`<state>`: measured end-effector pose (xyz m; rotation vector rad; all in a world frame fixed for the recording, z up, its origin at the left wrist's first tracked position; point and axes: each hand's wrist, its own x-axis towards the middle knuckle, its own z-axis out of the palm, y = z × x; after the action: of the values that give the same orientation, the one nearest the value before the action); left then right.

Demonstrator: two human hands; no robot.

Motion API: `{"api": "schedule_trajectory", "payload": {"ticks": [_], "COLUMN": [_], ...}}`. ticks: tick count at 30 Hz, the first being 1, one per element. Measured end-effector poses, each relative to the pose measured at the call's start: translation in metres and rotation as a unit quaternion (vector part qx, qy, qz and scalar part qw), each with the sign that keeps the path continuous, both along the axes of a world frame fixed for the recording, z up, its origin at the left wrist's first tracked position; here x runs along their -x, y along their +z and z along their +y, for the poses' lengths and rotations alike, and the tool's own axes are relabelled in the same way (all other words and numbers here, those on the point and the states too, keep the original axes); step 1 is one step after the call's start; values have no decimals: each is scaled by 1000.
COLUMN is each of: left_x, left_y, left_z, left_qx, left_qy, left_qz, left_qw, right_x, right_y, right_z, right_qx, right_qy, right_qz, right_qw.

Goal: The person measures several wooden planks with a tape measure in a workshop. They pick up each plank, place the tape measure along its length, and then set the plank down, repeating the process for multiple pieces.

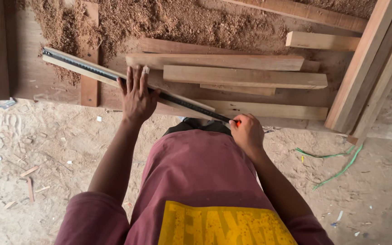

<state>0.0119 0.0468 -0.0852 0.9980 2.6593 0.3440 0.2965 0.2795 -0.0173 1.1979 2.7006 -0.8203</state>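
Sawdust: a thick drift (159, 18) lies along the far side of the worktop (37, 77), behind the cut wood.
Straightedge: a long dark metal rule (87, 68) lies on a pale wooden strip (66, 65), running slantwise from far left toward the near right; it looks set there as a guide for a line.
Left hand: the left hand (137, 97) lies flat on the rule and strip about midway along, fingers (134, 79) spread and released, grasping nothing. Pressing down this way would keep the rule from sliding.
Stacked wood: several short planed battens (243, 77) lie side by side just beyond the rule, roughly parallel to the worktop edge, within reach but apart from both hands.
Right hand: the right hand (248, 131) is clenched around an orange-tipped marker, likely a pencil (237, 121), its tip touching the near end of the rule, where a stroke can follow the edge.
Leaning boards: long boards (368, 68) stand slanted at the right, well apart from the hands.
Floor: sandy ground (46, 159) with wood chips, and green strapping (336, 170) lying to the right.
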Motion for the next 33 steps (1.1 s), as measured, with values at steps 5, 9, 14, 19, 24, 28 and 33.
{"api": "schedule_trajectory", "payload": {"ticks": [5,9,14,19,24,28,33], "left_x": [-12,-43,-86,-79,-47,-18,31], "left_y": [12,33,61,52,14,9,40], "left_z": [13,35,50,31,20,8,-21], "left_qx": [75,46,-8,40,65,34,112], "left_qy": [-15,-83,-92,-100,-221,-245,-232], "left_qz": [-16,-28,-24,51,153,91,123], "left_qw": [997,995,995,993,961,965,958], "right_x": [3,-2,-9,-12,-8,-4,20], "right_y": [-5,-12,-28,-50,-60,-57,-54], "right_z": [23,27,33,41,37,29,-1], "right_qx": [112,99,97,97,122,121,194], "right_qy": [-22,-7,22,66,91,89,28], "right_qz": [-92,-66,-68,-34,-35,-31,-105], "right_qw": [989,993,993,992,988,988,975]}}
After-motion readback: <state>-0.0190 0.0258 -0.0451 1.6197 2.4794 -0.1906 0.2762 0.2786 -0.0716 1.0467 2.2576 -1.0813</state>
